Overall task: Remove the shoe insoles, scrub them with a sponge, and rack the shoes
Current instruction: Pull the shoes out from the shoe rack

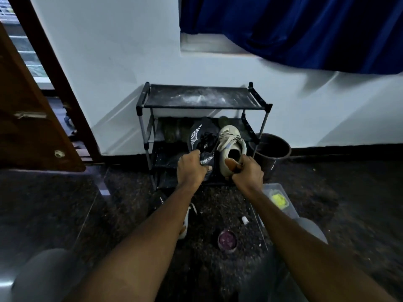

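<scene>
My left hand point(190, 170) grips the heel of a black sports shoe point(201, 139) with white lettering. My right hand point(248, 173) grips the heel of a beige laced shoe point(232, 141) with a brown heel tab. Both shoes point toes away from me, held at the level of the middle shelf of a black shoe rack point(202, 98) that stands against the wall. The rack's top shelf is dusty and bare. Another light shoe point(185, 223) lies on the floor, partly hidden under my left forearm.
A dark bucket point(271, 149) stands right of the rack. A clear plastic tub point(281, 199) with something yellow-green inside sits on the floor by my right arm. A small round purple container point(227, 239) and a small white piece point(244, 220) lie on the speckled floor. A wooden door point(26, 118) is at left.
</scene>
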